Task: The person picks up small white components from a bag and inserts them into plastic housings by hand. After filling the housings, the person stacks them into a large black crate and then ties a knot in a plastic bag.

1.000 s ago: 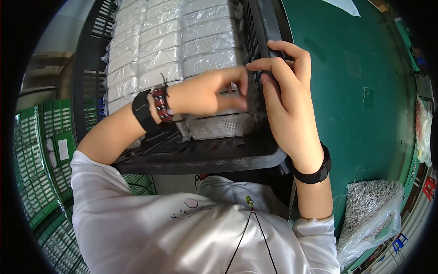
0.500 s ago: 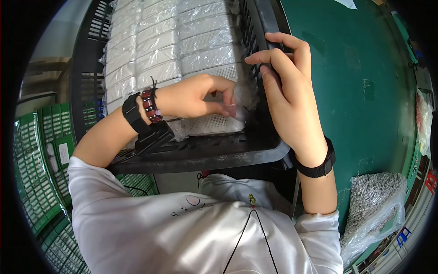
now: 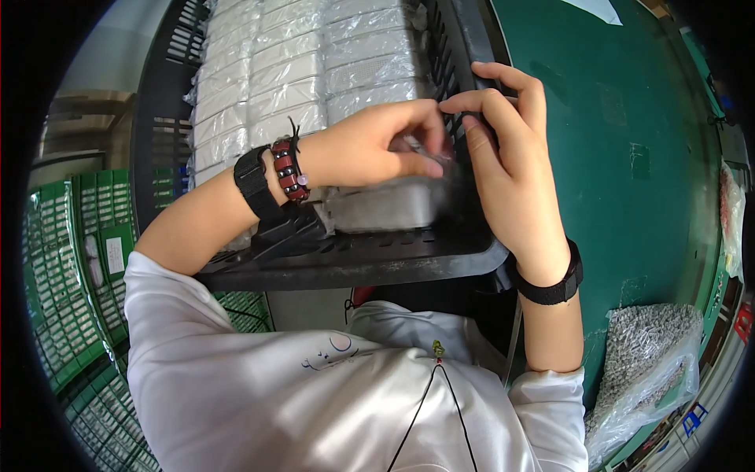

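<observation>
A black slotted crate (image 3: 354, 271) holds rows of white boxes in thin clear wrapping (image 3: 287, 67). My left hand (image 3: 385, 145) reaches into its near right part, thumb and fingers closed together. Something between them is smeared by motion, and I cannot make out what it is. Below this hand lies a pale box (image 3: 385, 208), also blurred. My right hand (image 3: 511, 157) lies over the crate's right rim, fingers slightly bent and apart, holding nothing. Its index fingertip points inward, close to the left hand's fingers.
A green tabletop (image 3: 598, 181) runs along the right of the crate. A clear bag of small grey pieces (image 3: 645, 362) lies at its near right, and white paper (image 3: 598, 9) at its far end. Green trays (image 3: 71, 267) stand lower left.
My left hand has moved right and slightly away from me, towards the crate's right wall. The crate and right hand have shifted slightly right in the picture.
</observation>
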### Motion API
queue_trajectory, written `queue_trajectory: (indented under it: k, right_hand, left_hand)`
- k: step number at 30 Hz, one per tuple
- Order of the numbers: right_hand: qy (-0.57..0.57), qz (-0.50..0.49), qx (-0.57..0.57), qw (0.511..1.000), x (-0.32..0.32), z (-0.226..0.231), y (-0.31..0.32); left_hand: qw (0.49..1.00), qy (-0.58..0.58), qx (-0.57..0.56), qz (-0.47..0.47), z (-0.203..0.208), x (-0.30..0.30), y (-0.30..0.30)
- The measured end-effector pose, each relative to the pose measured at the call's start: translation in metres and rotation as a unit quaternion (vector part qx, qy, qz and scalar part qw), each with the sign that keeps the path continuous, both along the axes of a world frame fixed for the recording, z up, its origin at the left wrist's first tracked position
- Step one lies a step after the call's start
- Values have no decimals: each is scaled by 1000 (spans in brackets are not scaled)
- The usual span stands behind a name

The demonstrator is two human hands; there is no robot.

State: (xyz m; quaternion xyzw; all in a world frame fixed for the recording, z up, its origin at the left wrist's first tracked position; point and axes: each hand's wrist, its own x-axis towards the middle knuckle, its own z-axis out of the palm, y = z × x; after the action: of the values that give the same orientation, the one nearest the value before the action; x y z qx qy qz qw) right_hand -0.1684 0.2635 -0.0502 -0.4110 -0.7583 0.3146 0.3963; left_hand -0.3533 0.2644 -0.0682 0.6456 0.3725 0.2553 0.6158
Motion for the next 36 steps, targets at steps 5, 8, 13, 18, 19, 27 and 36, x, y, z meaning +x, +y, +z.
queue_trajectory:
  k: [5, 8, 13, 18, 19, 27, 36]
  right_hand:
    - [-16, -20, 30, 999, 2, 2, 1]
    - [-241, -61, 210, 946, 2, 22, -6]
    - [-374, 165, 266, 873, -7, 74, -15]
    - [-375, 415, 163, 813, -80, 85, -6]
    - [-424, 442, 130, 779, -102, 68, 8]
    - [-517, 560, 118, 636, -130, -23, 19]
    - [-430, 619, 205, 624, -125, -15, 27]
  left_hand:
    - [900, 284, 319, -83, 18, -38, -6]
    - [809, 359, 406, -227, 20, -71, -32]
    - [832, 442, 277, -192, 58, -123, -49]
    - [850, 384, 336, 129, 77, -172, -59]
    - [850, 386, 333, 135, 78, -181, -62]
    - [917, -24, 64, 393, 37, -210, -56]
    - [961, 36, 137, 236, 27, -187, -51]
